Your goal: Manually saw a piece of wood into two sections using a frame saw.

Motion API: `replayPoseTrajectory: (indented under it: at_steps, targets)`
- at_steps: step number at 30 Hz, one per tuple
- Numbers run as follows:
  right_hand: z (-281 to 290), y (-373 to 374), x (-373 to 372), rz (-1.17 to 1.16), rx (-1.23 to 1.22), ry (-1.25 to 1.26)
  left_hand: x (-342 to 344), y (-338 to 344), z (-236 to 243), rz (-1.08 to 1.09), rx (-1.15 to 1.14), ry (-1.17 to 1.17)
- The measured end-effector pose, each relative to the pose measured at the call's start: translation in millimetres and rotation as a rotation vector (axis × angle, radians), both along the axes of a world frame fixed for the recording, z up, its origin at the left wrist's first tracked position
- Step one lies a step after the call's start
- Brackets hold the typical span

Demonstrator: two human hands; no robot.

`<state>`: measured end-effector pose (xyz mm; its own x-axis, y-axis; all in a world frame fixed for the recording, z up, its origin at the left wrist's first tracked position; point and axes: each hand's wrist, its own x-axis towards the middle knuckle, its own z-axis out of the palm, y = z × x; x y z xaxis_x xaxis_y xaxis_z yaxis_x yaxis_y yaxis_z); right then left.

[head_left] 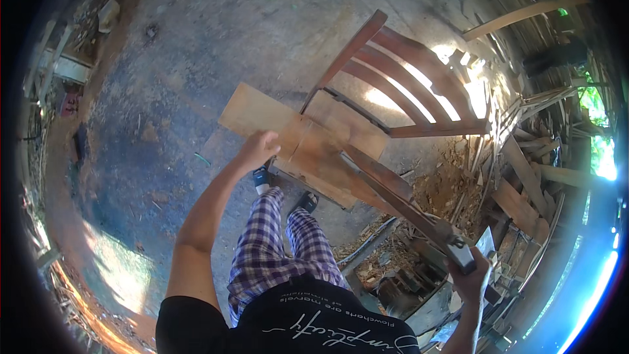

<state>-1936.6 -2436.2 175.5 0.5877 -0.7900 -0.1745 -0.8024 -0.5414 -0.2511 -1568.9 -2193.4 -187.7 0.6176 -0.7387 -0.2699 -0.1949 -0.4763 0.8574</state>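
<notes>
So, head cam view: our right hand [470, 278] has its grip wrapped round the near end of a long, narrow brown tool [419, 215] with a silvery bit on top, its far end over the light-brown wooden plank [259, 115]. That plank lies slantwise in front of our legs. Our left hand [260, 149] is by its near edge, fingers curled; can't tell if they're pinching anything. Just beyond is a reddish-brown slatted chair back [400, 72].
</notes>
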Motion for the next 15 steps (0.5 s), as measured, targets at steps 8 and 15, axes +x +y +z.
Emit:
replayPoseTrajectory:
  at_steps: [8, 15]
  targets:
    - [3, 7, -19, -0.056, 0.014, -0.02, -21, 18, -90, -0.231, 0.665, -0.067]
    - [-3, 3, -53, 0.297, -0.271, 0.224, 36, -52, -117, -0.248, 0.604, -0.237]
